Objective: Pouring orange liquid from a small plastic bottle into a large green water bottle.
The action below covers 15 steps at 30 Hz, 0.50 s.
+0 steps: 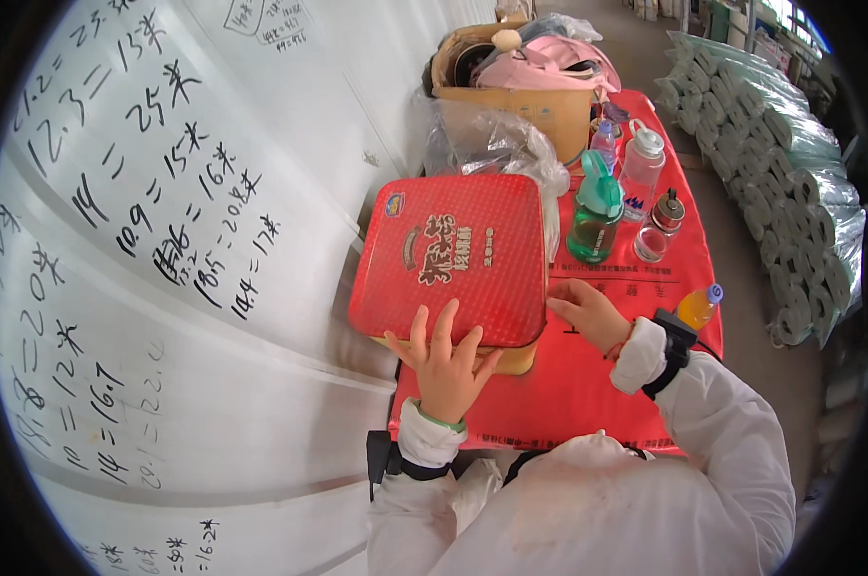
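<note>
A large red square tin [386, 288] with rounded corners and a printed lid lies on the red-covered table, close to the white wall. Its yellowish lower side shows below the lid along the near edge. My left hand [447, 370] rests at that near edge, fingers spread over the lid. At the tin's right edge, my right hand [592, 315] has its thumb and fingertips pinched together against the lid's side; whether they grip the rim is hard to make out. A dark strap with a small device sits on each of my wrists.
Behind the tin are a crumpled clear plastic bag [492, 134] and a cardboard box [530, 108] with a pink bag [554, 65]. A green bottle [595, 216], a clear bottle [641, 173], a glass jar [657, 230] and an orange drink bottle [699, 307] stand rightward. Wrapped rolls [770, 182] are stacked beyond.
</note>
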Tool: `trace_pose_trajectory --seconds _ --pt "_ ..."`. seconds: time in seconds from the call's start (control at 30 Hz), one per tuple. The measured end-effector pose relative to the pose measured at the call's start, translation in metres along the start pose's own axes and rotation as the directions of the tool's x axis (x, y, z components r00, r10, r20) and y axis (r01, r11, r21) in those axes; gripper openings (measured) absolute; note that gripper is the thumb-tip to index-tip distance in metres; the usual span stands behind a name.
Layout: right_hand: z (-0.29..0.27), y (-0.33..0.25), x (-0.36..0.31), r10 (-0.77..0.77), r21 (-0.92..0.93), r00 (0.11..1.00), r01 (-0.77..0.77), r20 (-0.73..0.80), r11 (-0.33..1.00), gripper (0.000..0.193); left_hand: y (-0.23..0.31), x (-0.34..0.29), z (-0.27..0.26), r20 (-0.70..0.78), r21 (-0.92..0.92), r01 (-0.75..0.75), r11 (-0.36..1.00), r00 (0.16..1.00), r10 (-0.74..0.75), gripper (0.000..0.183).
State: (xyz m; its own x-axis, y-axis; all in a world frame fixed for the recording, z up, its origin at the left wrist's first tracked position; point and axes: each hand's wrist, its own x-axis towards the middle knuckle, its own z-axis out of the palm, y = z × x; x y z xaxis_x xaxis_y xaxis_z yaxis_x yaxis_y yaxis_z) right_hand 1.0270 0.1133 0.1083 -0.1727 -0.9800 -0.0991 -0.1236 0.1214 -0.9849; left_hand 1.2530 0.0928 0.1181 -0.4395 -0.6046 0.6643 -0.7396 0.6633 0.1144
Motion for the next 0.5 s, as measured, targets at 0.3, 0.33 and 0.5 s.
trace_pose_trajectory --seconds 0.3,0.33,0.5 --pt "-0.009 -0.031 -0.004 0.339 0.152 0.914 -0.376 0.225 0.914 0.030 -0.004 0.007 -0.001 0.070 0.049 -0.135 0.990 0.989 0.131 0.039" --pt "-0.009 -0.032 -0.005 0.376 0.162 0.895 -0.418 0.239 0.894 0.029 -0.004 0.008 -0.001 0.070 0.055 -0.127 0.990 0.990 0.123 0.039" --pt "-0.010 -0.029 -0.002 0.391 0.123 0.880 -0.434 0.269 0.893 0.028 -0.004 0.009 0.001 0.078 -0.011 -0.111 0.994 0.991 0.112 0.037"
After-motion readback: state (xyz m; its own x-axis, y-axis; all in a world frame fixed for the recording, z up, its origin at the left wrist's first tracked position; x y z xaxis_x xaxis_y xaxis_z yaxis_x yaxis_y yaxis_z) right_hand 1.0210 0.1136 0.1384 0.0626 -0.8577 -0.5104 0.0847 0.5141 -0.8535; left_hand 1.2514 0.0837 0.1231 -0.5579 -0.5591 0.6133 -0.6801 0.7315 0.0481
